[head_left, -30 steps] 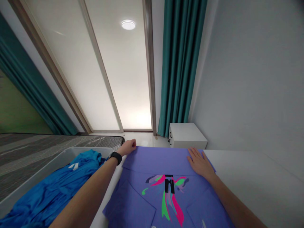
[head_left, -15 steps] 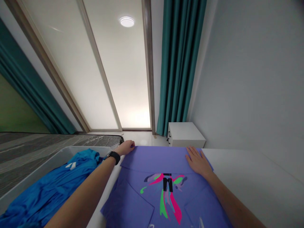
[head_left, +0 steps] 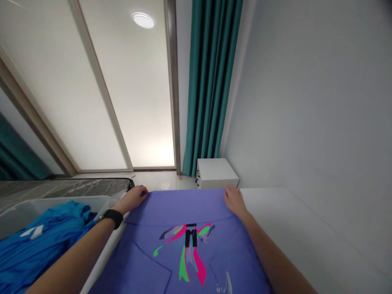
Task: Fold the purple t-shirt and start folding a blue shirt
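As we log it, our left hand (head_left: pixel 133 199) is curled on the far edge of one purple printed shirt (head_left: pixel 143 249), can't tell if it's pinching; our right hand (head_left: pixel 234 201) lies open on that same edge. Shirt is flat on a white table (head_left: pixel 294 228), long axis pointing away from us. Left of it, one gray plastic bin (head_left: pixel 67 203) holds one blue garment (head_left: pixel 39 253). One black watch (head_left: pixel 113 217) on the left wrist. One white bedside cabinet (head_left: pixel 216 171) stands beyond.

Grey bin rim (head_left: pixel 55 203) blocks left of the shirt (head_left: pixel 183 208); rightward passage to wall (head_left: pixel 306 102)
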{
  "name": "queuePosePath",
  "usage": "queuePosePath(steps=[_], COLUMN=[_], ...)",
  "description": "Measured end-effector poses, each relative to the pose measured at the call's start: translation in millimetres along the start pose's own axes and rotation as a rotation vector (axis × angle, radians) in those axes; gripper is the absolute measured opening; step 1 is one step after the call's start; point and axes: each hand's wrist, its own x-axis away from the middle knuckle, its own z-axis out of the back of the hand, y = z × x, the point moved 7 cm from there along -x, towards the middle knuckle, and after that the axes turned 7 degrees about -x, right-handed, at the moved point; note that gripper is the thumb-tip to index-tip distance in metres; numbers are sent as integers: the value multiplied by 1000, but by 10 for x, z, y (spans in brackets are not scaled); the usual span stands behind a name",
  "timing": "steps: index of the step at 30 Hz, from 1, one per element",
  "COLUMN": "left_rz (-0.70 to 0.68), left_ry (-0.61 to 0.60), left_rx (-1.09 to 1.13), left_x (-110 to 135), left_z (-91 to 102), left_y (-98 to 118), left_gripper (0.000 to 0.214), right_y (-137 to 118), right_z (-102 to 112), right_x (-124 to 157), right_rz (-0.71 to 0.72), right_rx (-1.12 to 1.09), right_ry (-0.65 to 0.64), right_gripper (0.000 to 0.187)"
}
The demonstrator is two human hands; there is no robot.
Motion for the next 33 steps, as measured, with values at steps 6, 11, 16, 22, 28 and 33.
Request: queuePosePath(steps=[6,11,16,22,28,33], left_rz=[-8,-7,24,4,-6,11], left_ry=[27,36,32,42,41,46], left_rx=[21,43,74,73,61,71], left_x=[2,2,-18,-18,-15,8], left_z=[-8,3,-14,-28,-53,-11], left_y=[-16,-12,-56,-59,-67,-34], left_gripper=[20,19,19,23,23,19], right_y=[144,49,36,27,19,42], right_z=[88,49,-10,-19,7,4], right_x=[-300,-498,-592,-603,-591,-593], right_rz=[37,134,164,176,189,186], right_rx=[-71,-144,-168,-152,-110,-73], right_ry=[-51,-202,-323,-314,-306,-319], right_gripper=[44,37,26,19,13,11])
